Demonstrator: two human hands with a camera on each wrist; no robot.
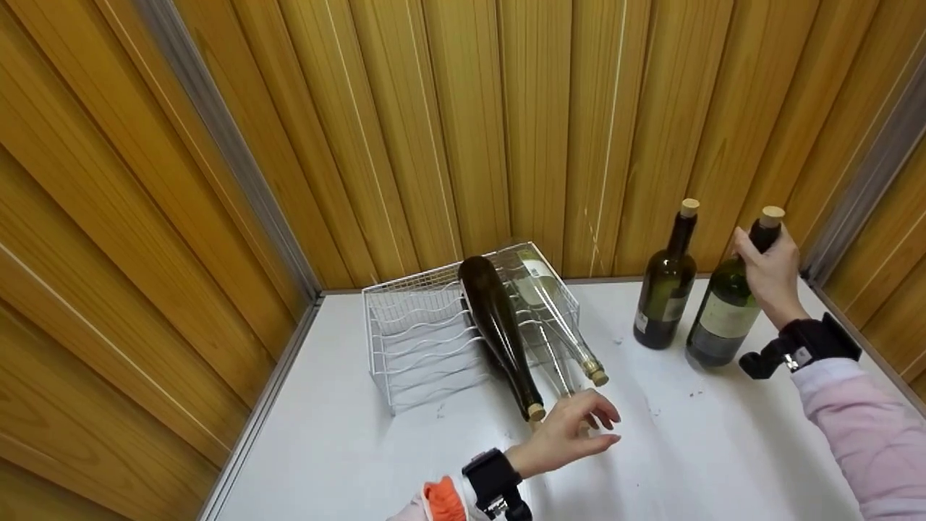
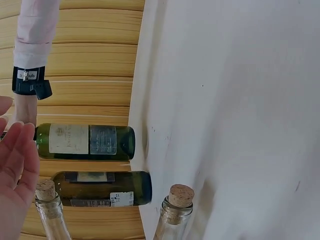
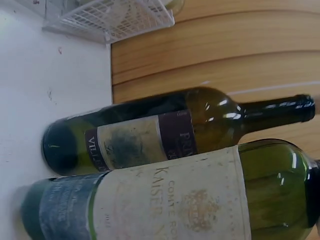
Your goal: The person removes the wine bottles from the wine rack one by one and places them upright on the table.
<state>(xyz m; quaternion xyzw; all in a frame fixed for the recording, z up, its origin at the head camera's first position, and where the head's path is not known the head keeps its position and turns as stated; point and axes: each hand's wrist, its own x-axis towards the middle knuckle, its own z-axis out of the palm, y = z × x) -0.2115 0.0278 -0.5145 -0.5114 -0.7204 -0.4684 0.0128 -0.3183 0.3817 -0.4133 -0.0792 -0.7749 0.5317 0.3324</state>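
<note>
My right hand (image 1: 774,275) grips the neck of a corked green wine bottle (image 1: 723,318), which is upright with its base right at the tabletop. Beside it, to the left, stands a darker corked wine bottle (image 1: 663,297). My left hand (image 1: 568,434) is held in front of the rack with fingers loosely bent and nothing in them. Close to that hand are the corked necks of a dark bottle (image 1: 495,325) and a clear bottle (image 1: 568,329), both lying in the white wire rack (image 1: 380,347). Another clear neck (image 1: 553,358) shows lower down, its end partly hidden by the left hand.
The rack stands on a white table (image 1: 325,434) near the back wall, its wavy wires bare on the left side. Wood-patterned panels (image 1: 535,145) with grey metal corner strips (image 1: 231,145) enclose the table at the back and sides.
</note>
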